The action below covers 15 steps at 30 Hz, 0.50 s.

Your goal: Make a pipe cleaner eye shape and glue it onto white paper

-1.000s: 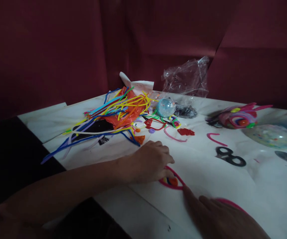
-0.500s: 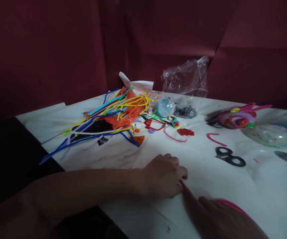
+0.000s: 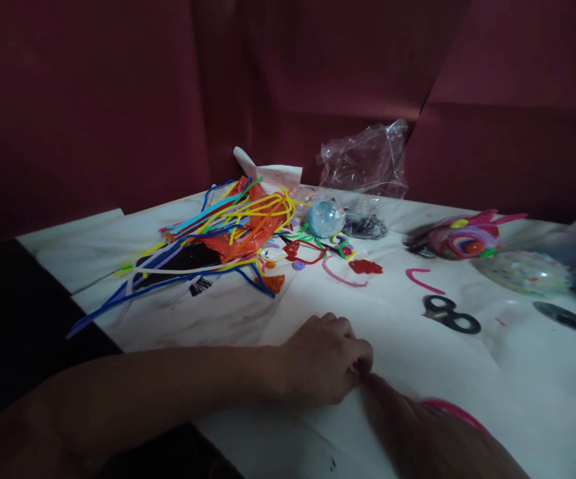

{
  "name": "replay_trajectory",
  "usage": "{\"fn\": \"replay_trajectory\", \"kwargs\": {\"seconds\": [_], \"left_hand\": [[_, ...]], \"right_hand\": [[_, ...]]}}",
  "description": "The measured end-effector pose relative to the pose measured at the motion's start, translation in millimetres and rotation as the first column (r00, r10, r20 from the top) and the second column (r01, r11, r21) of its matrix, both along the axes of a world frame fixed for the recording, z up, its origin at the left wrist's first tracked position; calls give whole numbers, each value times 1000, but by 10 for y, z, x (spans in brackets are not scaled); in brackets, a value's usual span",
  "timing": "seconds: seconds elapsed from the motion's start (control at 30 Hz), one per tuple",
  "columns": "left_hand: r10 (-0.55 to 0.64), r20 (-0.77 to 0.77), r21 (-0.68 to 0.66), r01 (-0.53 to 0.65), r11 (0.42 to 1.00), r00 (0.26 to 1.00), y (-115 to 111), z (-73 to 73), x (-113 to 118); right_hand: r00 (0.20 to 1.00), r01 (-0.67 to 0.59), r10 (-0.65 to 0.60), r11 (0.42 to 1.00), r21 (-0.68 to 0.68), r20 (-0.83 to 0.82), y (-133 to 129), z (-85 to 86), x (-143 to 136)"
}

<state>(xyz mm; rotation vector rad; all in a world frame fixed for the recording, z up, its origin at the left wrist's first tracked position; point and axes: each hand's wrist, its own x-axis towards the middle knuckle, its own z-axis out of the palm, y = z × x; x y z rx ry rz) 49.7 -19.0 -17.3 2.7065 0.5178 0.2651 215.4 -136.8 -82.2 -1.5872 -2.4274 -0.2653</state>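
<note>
Low in the middle of the head view, my left hand [image 3: 322,359] has its fingers curled closed. A little red-pink shows at its fingertips, and most of what it grips is hidden. My right hand [image 3: 418,426] reaches in from the lower right, its fingertips meeting those of my left. A pink pipe cleaner [image 3: 460,414] arcs out from behind the right hand, and seems to be one piece with the bit pinched between both hands. Beyond them on the white paper lie black-handled scissors [image 3: 451,315] and a short pink pipe cleaner piece [image 3: 425,281].
Colourful pipe cleaners [image 3: 208,239] are heaped at the left. Behind stand a clear-topped blue ball [image 3: 326,218] and a crumpled plastic bag [image 3: 362,159]. To the right are a pink, wrapped craft piece [image 3: 467,238], a clear speckled dome [image 3: 532,273] and a roll of tape [image 3: 565,316].
My right fingertips have come closer against my left hand, and the pink tip between them now shows less. The view has shifted slightly, so table things appear farther left.
</note>
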Motion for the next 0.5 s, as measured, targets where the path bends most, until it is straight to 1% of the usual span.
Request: {"fn": "replay_trajectory", "kwargs": {"seconds": [0.13, 0.2, 0.33, 0.4, 0.5], "left_hand": [[-7, 18, 10, 7, 1000, 1000, 7, -10, -3], [-9, 12, 6, 9, 1000, 1000, 5, 0, -6], [-6, -12, -14, 6, 1000, 1000, 7, 12, -3], [8, 0, -16, -8, 1000, 1000, 10, 5, 2], [12, 22, -14, -12, 1000, 1000, 14, -11, 11]], "right_hand": [[1000, 12, -12, 1000, -7, -12, -20, 101, -17], [1000, -15, 15, 1000, 5, 5, -39, 136, 2], [994, -85, 82, 995, 49, 68, -72, 144, 53], [994, -82, 77, 995, 62, 78, -70, 143, 55], [996, -72, 70, 996, 46, 53, -46, 158, 29]]}}
